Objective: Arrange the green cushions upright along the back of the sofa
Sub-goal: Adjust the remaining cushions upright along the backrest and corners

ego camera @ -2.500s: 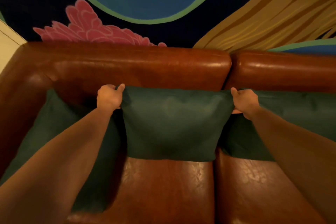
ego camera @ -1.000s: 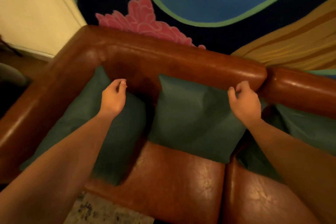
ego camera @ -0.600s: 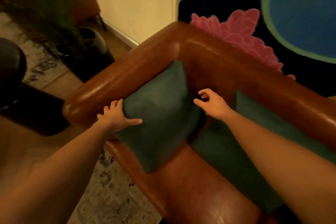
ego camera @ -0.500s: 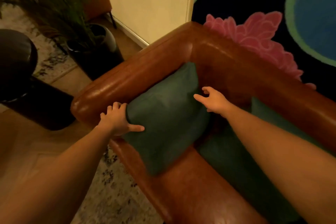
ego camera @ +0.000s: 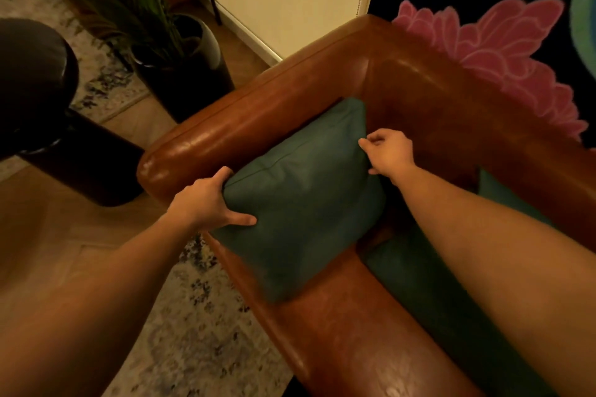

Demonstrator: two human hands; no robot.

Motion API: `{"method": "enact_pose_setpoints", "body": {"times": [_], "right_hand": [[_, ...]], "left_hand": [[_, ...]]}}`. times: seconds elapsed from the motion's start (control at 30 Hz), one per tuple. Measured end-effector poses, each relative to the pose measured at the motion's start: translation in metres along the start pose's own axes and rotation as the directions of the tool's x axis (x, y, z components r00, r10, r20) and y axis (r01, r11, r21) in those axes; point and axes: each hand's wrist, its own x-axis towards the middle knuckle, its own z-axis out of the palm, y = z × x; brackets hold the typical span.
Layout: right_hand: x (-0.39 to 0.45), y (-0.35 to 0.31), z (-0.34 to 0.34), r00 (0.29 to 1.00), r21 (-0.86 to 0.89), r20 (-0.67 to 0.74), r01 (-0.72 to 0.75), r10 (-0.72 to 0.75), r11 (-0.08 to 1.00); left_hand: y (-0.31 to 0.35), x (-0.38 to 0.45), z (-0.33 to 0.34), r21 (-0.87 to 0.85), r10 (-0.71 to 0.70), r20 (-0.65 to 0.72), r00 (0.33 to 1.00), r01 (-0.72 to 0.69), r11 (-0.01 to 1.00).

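Observation:
A dark green cushion (ego camera: 300,200) leans against the brown leather sofa's armrest (ego camera: 245,126) in the sofa's left corner. My left hand (ego camera: 209,203) grips its near left corner, thumb on the front face. My right hand (ego camera: 388,153) pinches its far right edge near the top corner, fingers curled. A second green cushion (ego camera: 429,280) stands along the sofa back (ego camera: 458,113), mostly hidden under my right forearm.
A potted plant in a dark pot (ego camera: 180,74) stands on the floor left of the armrest. A dark round stool (ego camera: 35,80) is further left. A patterned rug (ego camera: 200,332) lies in front of the sofa. A painted wall rises behind the backrest.
My hands left the middle cushion and the view swung left to the corner cushion. My left hand has closed around its corner, and my right hand now pinches its far edge.

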Motion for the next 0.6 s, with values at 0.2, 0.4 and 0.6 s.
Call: {"method": "enact_pose_setpoints", "body": {"times": [0.2, 0.4, 0.6], "right_hand": [[-0.010, -0.006, -0.036, 0.994, -0.087, 0.097, 0.052, -0.044, 0.995], [-0.038, 0.046, -0.162, 0.970, -0.156, -0.167, 0.148, -0.174, 0.977], [-0.104, 0.164, -0.269, 0.913, -0.246, -0.405, -0.055, -0.051, 0.968]], "left_hand": [[0.027, 0.009, -0.020, 0.191, -0.154, 0.232, 0.961, 0.111, 0.975], [0.135, 0.026, -0.023, 0.133, 0.136, -0.150, 0.979, -0.117, 0.984], [0.293, 0.026, 0.028, -0.227, 0.329, -0.027, 0.944, -0.327, 0.917]]}}
